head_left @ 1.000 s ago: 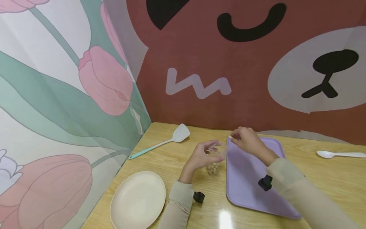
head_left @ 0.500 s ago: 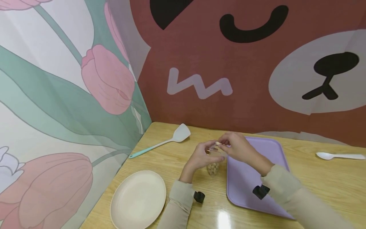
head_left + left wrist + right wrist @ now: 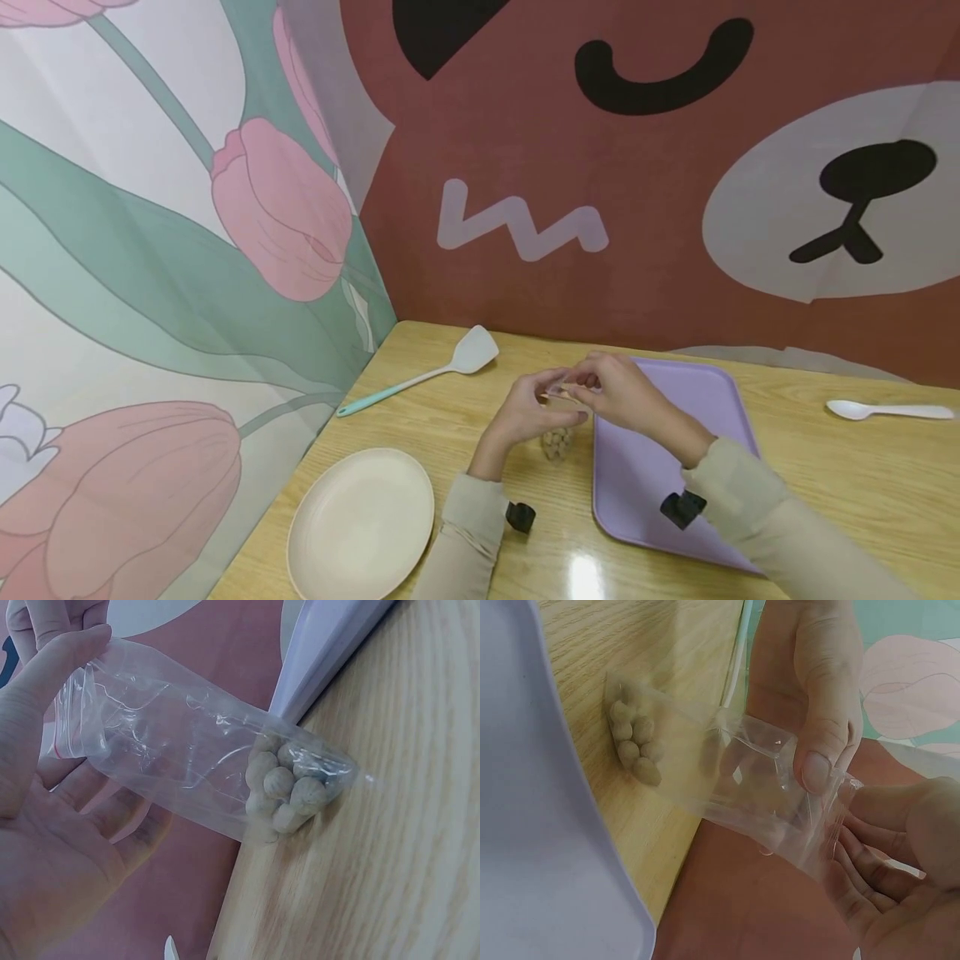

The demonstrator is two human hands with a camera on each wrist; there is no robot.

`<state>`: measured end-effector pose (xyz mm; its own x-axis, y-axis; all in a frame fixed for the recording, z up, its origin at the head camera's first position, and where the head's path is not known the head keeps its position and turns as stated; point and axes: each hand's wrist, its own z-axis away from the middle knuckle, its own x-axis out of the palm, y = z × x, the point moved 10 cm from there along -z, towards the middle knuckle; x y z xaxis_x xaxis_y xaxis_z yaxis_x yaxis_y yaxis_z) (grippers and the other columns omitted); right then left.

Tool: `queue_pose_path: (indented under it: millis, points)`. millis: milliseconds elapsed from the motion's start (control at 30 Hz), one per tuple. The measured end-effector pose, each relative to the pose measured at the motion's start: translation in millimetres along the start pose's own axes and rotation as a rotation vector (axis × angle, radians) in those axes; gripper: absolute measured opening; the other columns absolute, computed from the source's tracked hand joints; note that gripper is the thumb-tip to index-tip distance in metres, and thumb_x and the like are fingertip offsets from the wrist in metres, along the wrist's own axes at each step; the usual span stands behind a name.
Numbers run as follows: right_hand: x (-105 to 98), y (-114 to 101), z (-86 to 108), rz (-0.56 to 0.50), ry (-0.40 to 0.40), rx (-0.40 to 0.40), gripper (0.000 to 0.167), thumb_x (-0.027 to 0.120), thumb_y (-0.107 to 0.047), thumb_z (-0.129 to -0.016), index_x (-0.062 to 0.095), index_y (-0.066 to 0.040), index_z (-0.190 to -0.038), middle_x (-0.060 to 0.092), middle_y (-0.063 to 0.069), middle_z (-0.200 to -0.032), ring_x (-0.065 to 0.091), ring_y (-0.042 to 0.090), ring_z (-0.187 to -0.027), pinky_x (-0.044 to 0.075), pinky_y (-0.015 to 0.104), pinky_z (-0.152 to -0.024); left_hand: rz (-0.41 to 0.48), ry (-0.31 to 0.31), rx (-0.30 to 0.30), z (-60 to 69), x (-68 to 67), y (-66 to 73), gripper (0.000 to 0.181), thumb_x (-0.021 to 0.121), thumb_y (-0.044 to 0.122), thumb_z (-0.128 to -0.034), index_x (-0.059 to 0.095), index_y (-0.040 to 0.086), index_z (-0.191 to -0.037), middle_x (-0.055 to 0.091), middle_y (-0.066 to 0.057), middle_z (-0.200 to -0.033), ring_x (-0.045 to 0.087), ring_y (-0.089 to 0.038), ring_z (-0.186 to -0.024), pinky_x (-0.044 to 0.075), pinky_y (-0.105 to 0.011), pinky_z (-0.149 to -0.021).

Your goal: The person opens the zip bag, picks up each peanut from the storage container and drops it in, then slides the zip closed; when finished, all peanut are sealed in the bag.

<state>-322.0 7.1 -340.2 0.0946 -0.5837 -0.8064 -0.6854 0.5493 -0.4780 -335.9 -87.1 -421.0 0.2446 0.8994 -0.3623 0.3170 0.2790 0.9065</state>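
Observation:
A clear plastic zip bag with several round, beige nut-like balls in its bottom stands on the wooden table, its lower end touching the surface. Near its mouth, my left hand holds the bag, the thumb pressing on the plastic film. At the opposite side of the mouth, my right hand has curled fingers that seem to pinch the bag's edge. The right fingertips touch the film there; whether a small pale piece is still between them is hidden.
A purple tray lies right of the bag, under my right forearm. On the left are a cream plate and a white spatula with a mint handle. At far right lies a white spoon. Printed cloth walls border the table.
My right hand has come left and slightly down from above the tray to the bag's mouth, bringing a small pale piece that no longer shows clearly. The left hand has stayed in place.

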Motion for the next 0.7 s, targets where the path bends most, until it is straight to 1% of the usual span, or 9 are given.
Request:
queue_pose_path:
  millis: [233,367,467,600,700]
  points:
    - [-2,0,2.5,-0.017,0.019,0.003,0.008,0.076,-0.007,-0.087,0.076,-0.003,-0.094,0.064,-0.003,-0.082,0.060,0.013,-0.074,0.052,0.035,-0.066,0.022,-0.005,0.006,0.7,2.2,-0.1,0.068,0.084,0.030,-0.0807,0.057,0.015,-0.141,0.061,0.008,-0.131,0.063,-0.009,-0.106,0.050,-0.051,-0.094]
    - [-10,-4,7.1,-0.021,0.065,-0.011,0.005,0.075,-0.007,-0.088,0.075,-0.005,-0.092,0.064,-0.006,-0.081,0.058,0.011,-0.074,0.051,0.036,-0.067,0.029,-0.009,-0.001,1.0,3.2,0.0,0.071,0.083,0.029,-0.0815,0.054,0.011,-0.143,0.060,0.003,-0.135,0.063,-0.010,-0.106,0.051,-0.049,-0.093]
    - [-15,-8,12.2,-0.003,0.087,-0.011,0.005,0.076,-0.011,-0.088,0.075,-0.006,-0.089,0.060,-0.007,-0.075,0.055,0.008,-0.067,0.049,0.032,-0.061,0.022,-0.009,-0.001,0.8,3.4,1.0,0.072,0.083,0.027,-0.0819,0.052,0.007,-0.144,0.059,0.000,-0.137,0.063,-0.010,-0.107,0.051,-0.048,-0.093]
    - [-9,-13,19.1,0.063,0.057,0.002,0.011,0.079,-0.015,-0.085,0.075,-0.005,-0.089,0.058,-0.007,-0.067,0.049,0.005,-0.056,0.043,0.026,-0.051,-0.007,0.002,0.017,0.2,2.7,3.3,0.070,0.082,0.022,-0.0823,0.052,0.003,-0.143,0.063,0.000,-0.132,0.063,-0.010,-0.106,0.050,-0.045,-0.092]
    - [-3,-15,23.6,0.108,0.043,0.012,0.007,0.079,-0.013,-0.085,0.075,-0.007,-0.088,0.059,-0.007,-0.065,0.048,0.004,-0.054,0.042,0.026,-0.048,-0.032,0.016,0.030,-0.4,2.6,4.0,0.069,0.082,0.018,-0.0815,0.053,0.001,-0.141,0.066,0.001,-0.125,0.064,-0.010,-0.103,0.050,-0.039,-0.088]
